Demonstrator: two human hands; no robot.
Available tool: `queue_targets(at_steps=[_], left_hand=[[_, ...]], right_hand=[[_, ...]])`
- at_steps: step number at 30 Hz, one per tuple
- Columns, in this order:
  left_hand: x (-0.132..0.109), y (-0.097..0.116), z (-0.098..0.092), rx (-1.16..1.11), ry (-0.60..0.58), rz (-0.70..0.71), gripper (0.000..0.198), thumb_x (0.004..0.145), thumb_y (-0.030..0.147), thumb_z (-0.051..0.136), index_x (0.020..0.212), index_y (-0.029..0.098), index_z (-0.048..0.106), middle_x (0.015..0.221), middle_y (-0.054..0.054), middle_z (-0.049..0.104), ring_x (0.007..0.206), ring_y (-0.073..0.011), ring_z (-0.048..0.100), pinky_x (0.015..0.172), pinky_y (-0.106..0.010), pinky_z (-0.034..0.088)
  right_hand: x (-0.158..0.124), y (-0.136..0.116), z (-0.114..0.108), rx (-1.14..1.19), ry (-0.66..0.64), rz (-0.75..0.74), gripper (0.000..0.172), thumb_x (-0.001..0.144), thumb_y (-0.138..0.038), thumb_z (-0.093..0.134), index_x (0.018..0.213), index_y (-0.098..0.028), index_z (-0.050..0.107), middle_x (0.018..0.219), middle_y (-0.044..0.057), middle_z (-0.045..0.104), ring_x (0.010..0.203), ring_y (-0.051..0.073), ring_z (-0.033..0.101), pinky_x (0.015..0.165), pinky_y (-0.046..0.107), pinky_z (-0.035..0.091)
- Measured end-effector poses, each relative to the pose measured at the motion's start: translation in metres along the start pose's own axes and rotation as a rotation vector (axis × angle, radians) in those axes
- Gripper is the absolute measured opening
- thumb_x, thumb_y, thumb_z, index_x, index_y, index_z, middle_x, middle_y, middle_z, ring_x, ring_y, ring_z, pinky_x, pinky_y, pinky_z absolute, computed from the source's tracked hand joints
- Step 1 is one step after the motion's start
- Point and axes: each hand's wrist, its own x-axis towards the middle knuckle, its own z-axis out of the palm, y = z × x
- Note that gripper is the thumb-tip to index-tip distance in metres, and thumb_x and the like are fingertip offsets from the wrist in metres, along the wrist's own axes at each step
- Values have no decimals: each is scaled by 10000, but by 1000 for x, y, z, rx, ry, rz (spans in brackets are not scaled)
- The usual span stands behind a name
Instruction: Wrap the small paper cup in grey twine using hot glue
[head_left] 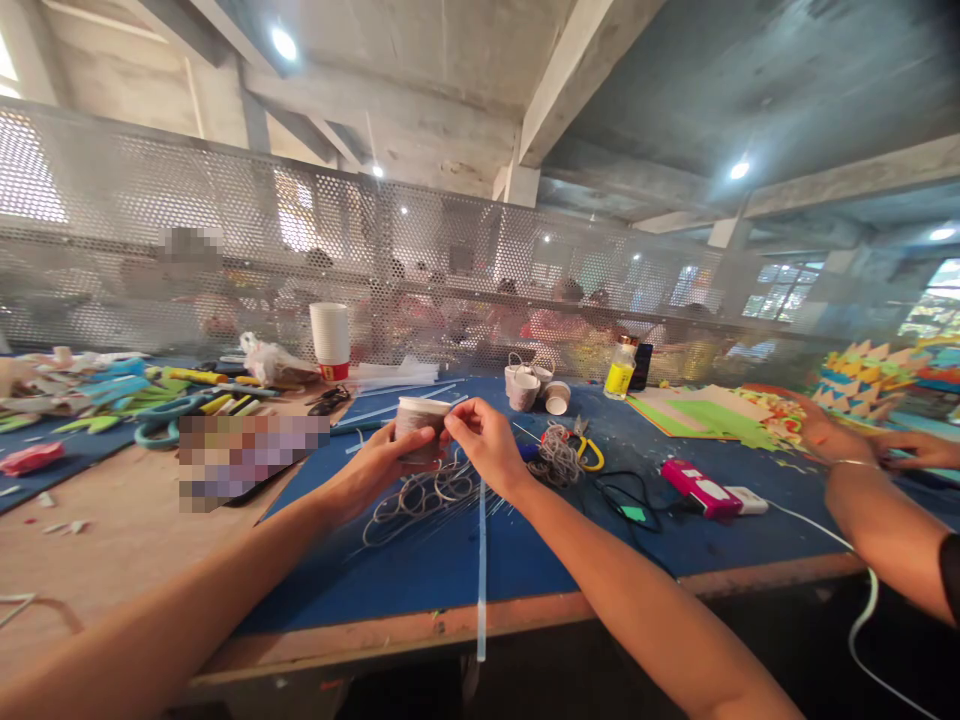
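In front of me, my left hand (386, 458) is wrapped round a small paper cup (421, 408) with a white rim and a grey-brown wall that looks wound with cord. My right hand (486, 440) is closed in a pinch against the cup's right side, just below the rim; whatever is between its fingertips is hidden. Loose loops of grey cord (409, 505) lie on the blue mat below the cup. A pale translucent strip (481, 580) sticks out over the table's front edge. Right of my hands is a tangled cord bundle (556, 458) beside yellow-handled scissors (592, 453).
Several small cups (524, 390) stand or lie behind. White stacked cups (331, 335) are back left, near blue-handled scissors (157, 425). A yellow-labelled bottle (621, 370), green paper (694, 412) and pink device (699, 490) are right. Another person's hands (829, 435) work at far right.
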Motion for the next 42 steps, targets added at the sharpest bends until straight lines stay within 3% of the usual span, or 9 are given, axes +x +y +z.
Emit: queue_targets(at_steps=[20, 27, 42], left_hand=[[0, 1, -3, 24, -33, 11, 452, 808, 415, 790, 1184, 176, 709, 1105, -125, 771, 982, -272, 722, 932, -429, 550], [1, -1, -4, 3, -57, 17, 417, 824, 393, 776, 1169, 168, 711, 1136, -135, 764, 1002, -267, 706, 899, -389, 555], [0, 0, -5, 0, -82, 25, 354, 847, 378, 747, 1139, 179, 736, 1103, -126, 768, 1017, -277, 698, 950, -418, 531]], right_hand=[[-1, -2, 0, 18, 7, 39, 163, 861, -361, 642, 859, -211, 577, 732, 6, 714, 712, 176, 715, 726, 308, 569], [0, 0, 0, 37, 16, 43, 151, 853, -345, 648, 852, -207, 586, 720, 7, 715, 692, 175, 716, 710, 306, 572], [1, 0, 0, 45, 25, 65, 150, 844, -340, 655, 848, -211, 578, 703, -3, 704, 658, 170, 711, 686, 295, 566]])
